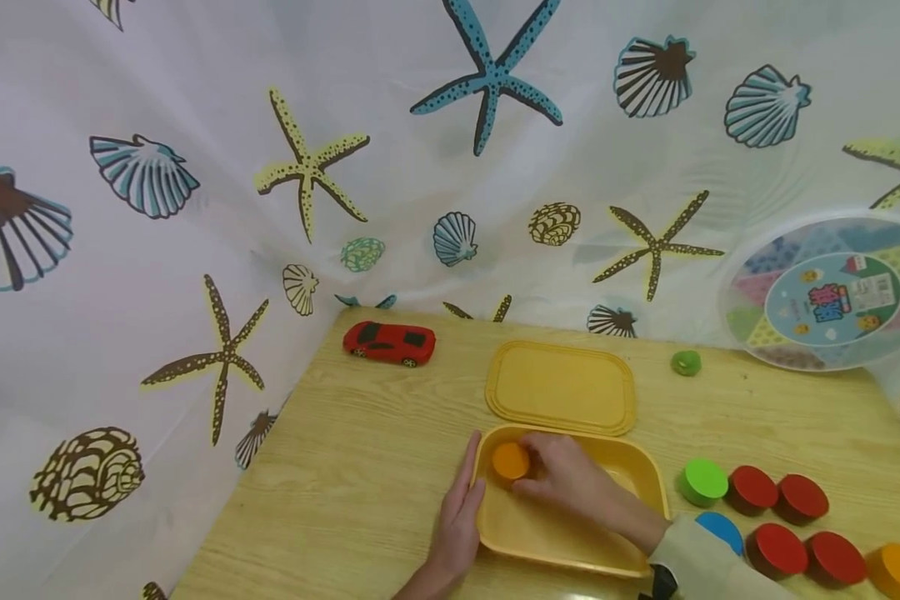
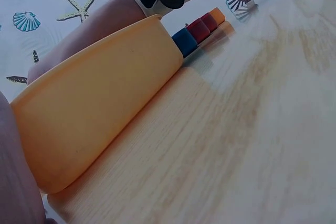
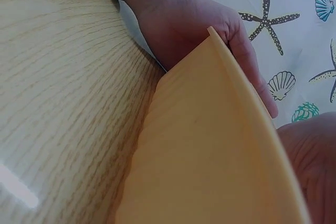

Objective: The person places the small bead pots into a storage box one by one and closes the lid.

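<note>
orange disc (image 1: 509, 461), pinched in right hand (image 1: 573, 479), inside yellow tub (image 1: 521, 527)

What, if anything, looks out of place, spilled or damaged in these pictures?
Nothing looks spilled or damaged. Mildly odd: the red toy car and small green lump lie toward the back, unlike the round blocks and apart from the yellow tray, where the right hand holds an orange block.

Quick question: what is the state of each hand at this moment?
Left hand: open, against the side of the yellow container.
Right hand: holding an orange block inside it.
</note>
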Available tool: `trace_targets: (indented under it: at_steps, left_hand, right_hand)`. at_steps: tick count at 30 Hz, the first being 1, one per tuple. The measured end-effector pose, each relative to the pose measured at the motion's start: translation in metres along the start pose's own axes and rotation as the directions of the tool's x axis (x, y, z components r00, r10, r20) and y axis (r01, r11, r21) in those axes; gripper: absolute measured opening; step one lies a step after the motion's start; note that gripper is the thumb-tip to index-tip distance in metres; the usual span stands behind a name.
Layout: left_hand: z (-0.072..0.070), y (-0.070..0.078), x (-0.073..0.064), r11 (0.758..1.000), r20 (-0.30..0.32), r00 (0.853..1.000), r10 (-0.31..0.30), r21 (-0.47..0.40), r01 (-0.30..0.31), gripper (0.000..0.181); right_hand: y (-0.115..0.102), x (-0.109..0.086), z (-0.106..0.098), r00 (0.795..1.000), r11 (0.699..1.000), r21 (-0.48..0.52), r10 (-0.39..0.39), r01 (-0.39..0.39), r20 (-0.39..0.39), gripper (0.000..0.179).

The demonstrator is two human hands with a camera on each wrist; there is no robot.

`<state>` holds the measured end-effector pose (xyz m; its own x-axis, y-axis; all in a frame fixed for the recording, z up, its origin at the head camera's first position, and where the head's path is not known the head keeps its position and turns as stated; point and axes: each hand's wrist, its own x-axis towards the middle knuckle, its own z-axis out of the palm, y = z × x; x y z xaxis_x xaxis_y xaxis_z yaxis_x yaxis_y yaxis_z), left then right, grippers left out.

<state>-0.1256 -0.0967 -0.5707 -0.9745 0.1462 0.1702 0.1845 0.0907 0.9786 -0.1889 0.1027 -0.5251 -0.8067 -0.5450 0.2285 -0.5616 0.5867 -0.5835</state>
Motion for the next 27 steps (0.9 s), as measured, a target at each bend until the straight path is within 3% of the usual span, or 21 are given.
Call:
trace_targets:
  at_steps: [4, 10, 13, 16, 20, 23, 27]
  left_hand:
    - [0.001, 0.001, 0.001, 1.0, -0.003, 1.0, 0.004, -0.011, -0.004, 0.056]
    - [0.001, 0.001, 0.001, 1.0, -0.019, 1.0, 0.003, -0.013, -0.003, 0.055]
    - [0.0, 0.001, 0.002, 1.0, -0.027, 1.0, 0.0, -0.004, 0.0, 0.055]
    - [-0.001, 0.001, 0.003, 1.0, -0.032, 0.999, 0.011, -0.002, -0.011, 0.055]
    - [-0.003, 0.001, 0.004, 1.0, -0.032, 0.999, 0.012, -0.022, -0.013, 0.055]
    - [-0.004, 0.0, 0.003, 0.999, -0.036, 0.999, 0.008, -0.041, -0.009, 0.055]
    - [-0.006, -0.002, 0.001, 0.998, -0.049, 0.999, 0.023, -0.058, -0.026, 0.056]
  right_hand:
    - [-0.002, -0.001, -0.004, 1.0, 0.998, 0.061, -0.023, 0.023, 0.006, 0.03]
    - [-0.006, -0.014, -0.023, 0.997, 0.985, 0.152, 0.074, -0.077, 0.023, 0.033]
    - [-0.005, -0.03, -0.038, 0.995, 0.983, 0.161, 0.094, -0.085, -0.046, 0.037]
    - [0.0, -0.049, -0.055, 0.984, 0.991, 0.125, 0.066, -0.045, -0.167, 0.041]
    - [0.012, -0.081, -0.08, 0.94, 0.999, 0.02, 0.054, -0.05, -0.336, 0.049]
    - [0.02, -0.11, -0.101, 0.896, 0.988, -0.007, 0.137, -0.155, -0.422, 0.055]
    - [0.036, -0.152, -0.126, 0.815, 0.946, 0.006, 0.282, -0.324, -0.507, 0.057]
